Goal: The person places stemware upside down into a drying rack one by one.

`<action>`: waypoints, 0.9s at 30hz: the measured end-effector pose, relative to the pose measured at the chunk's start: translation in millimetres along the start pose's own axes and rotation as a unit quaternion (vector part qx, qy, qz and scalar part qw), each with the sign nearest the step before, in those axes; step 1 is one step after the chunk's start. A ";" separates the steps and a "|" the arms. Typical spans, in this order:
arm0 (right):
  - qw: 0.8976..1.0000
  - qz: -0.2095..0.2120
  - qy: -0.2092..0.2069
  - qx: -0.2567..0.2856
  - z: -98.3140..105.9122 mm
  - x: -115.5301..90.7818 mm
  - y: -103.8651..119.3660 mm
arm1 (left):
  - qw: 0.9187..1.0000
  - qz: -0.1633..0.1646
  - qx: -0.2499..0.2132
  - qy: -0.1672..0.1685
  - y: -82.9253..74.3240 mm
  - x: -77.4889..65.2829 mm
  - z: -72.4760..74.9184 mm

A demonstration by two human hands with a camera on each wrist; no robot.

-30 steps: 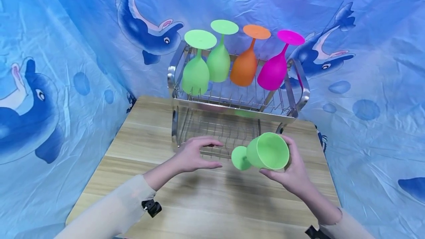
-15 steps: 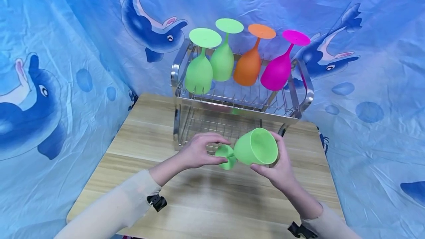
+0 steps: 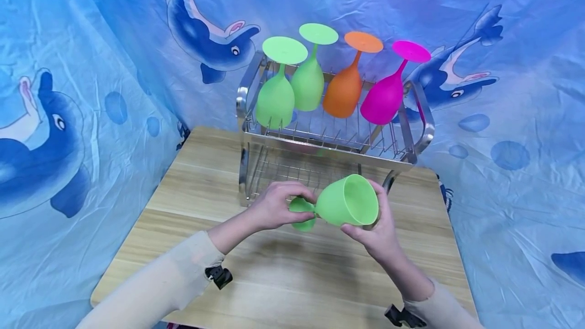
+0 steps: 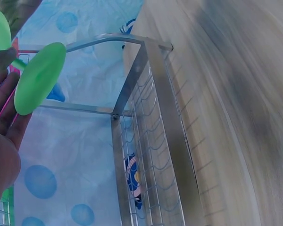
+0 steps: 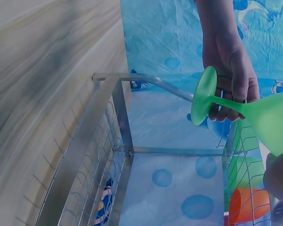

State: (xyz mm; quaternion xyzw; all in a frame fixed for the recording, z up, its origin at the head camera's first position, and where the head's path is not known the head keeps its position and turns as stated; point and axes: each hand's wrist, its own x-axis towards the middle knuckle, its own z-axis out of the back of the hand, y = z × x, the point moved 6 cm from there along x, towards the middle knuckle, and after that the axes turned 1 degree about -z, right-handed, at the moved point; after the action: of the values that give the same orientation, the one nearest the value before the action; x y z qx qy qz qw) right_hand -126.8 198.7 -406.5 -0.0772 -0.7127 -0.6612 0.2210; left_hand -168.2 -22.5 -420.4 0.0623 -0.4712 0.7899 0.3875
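A green plastic goblet lies sideways in the air over the table, its mouth facing right toward the head camera. My right hand holds the bowl, thumb below and fingers behind. At the stem, my left hand pinches with thumb and fingers, and the round foot shows beyond the thumb. In the right wrist view, the left fingers meet the slim stem beside the foot. Seen from the left wrist, the foot is nearest, with much of the bowl out of frame.
Behind the hands stands a two-tier metal dish rack. Upside down on its top tier are two green goblets, an orange goblet and a magenta goblet. The wooden table is backed by blue dolphin-print cloth.
My right hand has carried the green goblet leftward to my left hand. The left thumb and fingers, apart from it at first, have closed on the stem.
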 end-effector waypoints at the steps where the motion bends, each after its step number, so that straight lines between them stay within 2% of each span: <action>1: 1.000 -0.003 -0.001 0.004 -0.7 0.2 -0.7 | 1.000 -0.001 0.000 0.000 0.1 0.4 -0.3; 7: 1.000 -0.016 -0.005 0.012 -3.4 0.2 -2.9 | 1.000 -0.005 -0.008 0.001 -0.1 1.4 0.1; 20: 0.999 -0.015 -0.004 0.029 -0.7 -0.1 -6.6 | 1.000 -0.006 -0.009 0.010 -0.7 1.6 1.1; 27: 0.997 -0.051 0.055 0.036 -1.3 -0.1 -4.6 | 1.000 -0.008 -0.011 0.017 -0.4 1.8 5.6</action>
State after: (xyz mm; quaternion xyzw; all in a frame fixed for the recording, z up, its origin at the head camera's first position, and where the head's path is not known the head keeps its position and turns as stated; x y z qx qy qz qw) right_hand -128.3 197.0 -410.7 0.0031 -0.7257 -0.6490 0.2284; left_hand -170.7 -25.9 -416.2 0.0480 -0.4725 0.7826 0.4025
